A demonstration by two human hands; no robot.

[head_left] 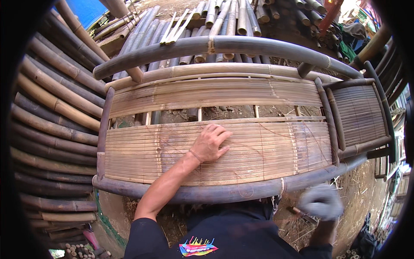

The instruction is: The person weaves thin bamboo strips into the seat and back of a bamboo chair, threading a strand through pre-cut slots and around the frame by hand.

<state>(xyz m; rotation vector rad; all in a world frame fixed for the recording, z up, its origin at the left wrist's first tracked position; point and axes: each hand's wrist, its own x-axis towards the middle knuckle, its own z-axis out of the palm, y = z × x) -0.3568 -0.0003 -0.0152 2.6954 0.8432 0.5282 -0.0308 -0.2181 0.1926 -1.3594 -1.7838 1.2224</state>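
Note:
My bare left hand (211,143) rests on the slatted bamboo seat (246,151) of a bench, fingers bent and apart, with a thin band round the wrist. No held object shows in it. Thin reddish strands lie loosely over the slats. Behind the hand, a lengthwise gap splits the seat from a second run of slats (194,93), and short cross supports show in it. My right hand, in a grey glove (321,202), is off the bench's front right edge and smeared by motion. Its fingers cannot be made out. A tool-like piece with a brown end (296,210) shows beside it.
A thick dark bamboo pole (267,45) spans the bench's far side, another (194,194) its near edge. At the right stands a smaller slatted panel (360,113). Bamboo poles (56,103) are stacked at the left; more cut poles (233,19) lie beyond the bench.

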